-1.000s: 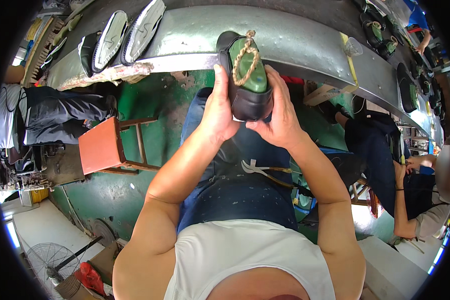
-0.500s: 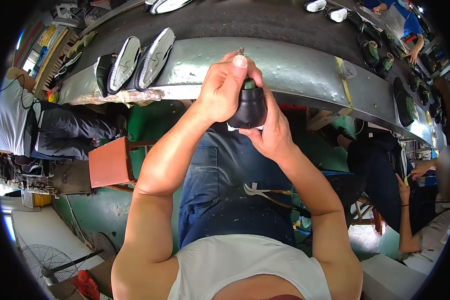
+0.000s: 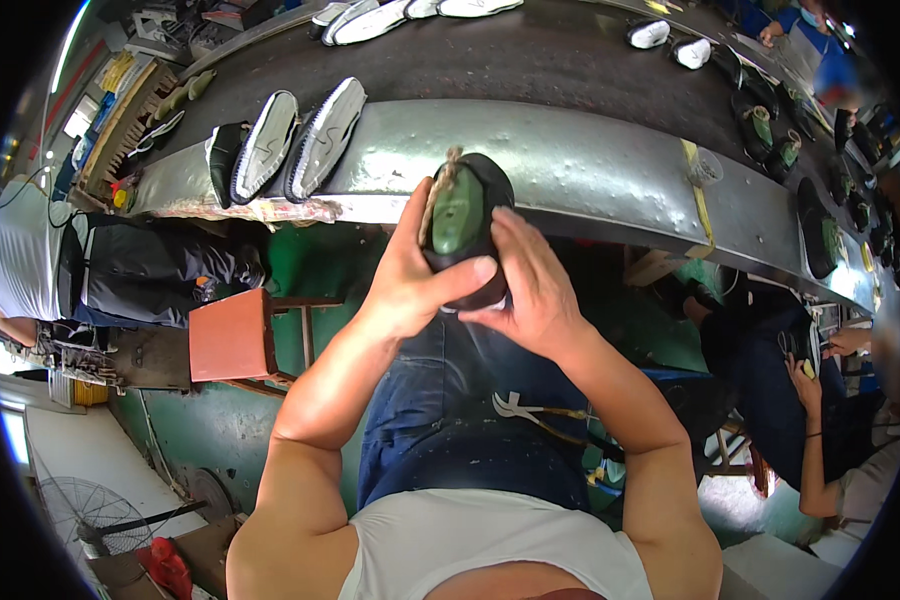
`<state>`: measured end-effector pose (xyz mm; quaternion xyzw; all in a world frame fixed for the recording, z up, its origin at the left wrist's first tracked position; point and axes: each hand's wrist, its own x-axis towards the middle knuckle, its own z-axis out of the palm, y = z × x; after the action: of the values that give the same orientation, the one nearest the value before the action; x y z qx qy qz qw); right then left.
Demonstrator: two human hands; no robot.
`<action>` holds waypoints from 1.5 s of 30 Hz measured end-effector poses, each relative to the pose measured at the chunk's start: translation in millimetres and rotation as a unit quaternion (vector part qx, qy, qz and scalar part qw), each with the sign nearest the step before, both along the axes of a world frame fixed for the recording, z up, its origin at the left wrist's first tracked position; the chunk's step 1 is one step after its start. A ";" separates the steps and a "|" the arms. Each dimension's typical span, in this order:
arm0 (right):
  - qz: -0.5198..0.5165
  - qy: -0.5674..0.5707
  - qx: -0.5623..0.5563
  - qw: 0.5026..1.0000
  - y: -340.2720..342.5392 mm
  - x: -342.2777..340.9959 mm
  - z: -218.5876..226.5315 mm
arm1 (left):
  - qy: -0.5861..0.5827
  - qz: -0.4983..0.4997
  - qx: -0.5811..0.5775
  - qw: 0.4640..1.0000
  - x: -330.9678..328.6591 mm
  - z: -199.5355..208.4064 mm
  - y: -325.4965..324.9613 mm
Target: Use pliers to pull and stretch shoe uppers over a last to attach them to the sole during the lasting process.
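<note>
A black shoe upper on a green shoe last [image 3: 456, 222] is held above my lap, close to the bench edge. The green top of the last faces up, with a loop of cord along its far left side. My left hand [image 3: 408, 270] grips the left side, its thumb lying across the near end. Around the right side and near end curls my right hand [image 3: 532, 285], fingers slightly smeared by motion. The shoe's underside is hidden. On my lap lie pincers [image 3: 530, 408] with a metal head and two long handles.
A metal-edged bench [image 3: 570, 150] with a dark belt runs across in front. White-soled shoes [image 3: 325, 140] lie upturned at left; black shoes [image 3: 820, 225] on green lasts stand at right. A brown stool [image 3: 232, 337] is at left. Co-workers [image 3: 810, 390] sit on both sides.
The shoe has tipped so its green top now faces up, where before mostly its black end showed. My left hand has shifted from its top to its left side.
</note>
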<state>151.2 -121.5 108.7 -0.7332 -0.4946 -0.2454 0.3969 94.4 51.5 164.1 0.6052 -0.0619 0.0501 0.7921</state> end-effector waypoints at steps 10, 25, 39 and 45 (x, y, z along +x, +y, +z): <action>-0.040 0.338 -0.287 0.895 -128.9 -61.7 -104.9 | -0.076 0.083 -0.186 0.976 99.8 4.4 43.3; -0.078 0.509 -0.339 0.787 -154.3 -109.7 -123.6 | -0.053 0.264 0.643 0.717 375.6 -77.4 145.0; 0.180 0.834 0.149 0.500 -139.0 -90.3 -105.2 | 0.153 0.083 0.243 0.954 180.0 22.1 232.4; 0.004 0.570 -0.034 0.821 -71.1 -78.1 -77.7 | 0.115 0.113 0.088 0.983 16.1 -71.6 81.5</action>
<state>73.1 -192.5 31.0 -0.7533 -0.1913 0.2348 0.5838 110.5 133.0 92.5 0.6774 0.0943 0.0639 0.7267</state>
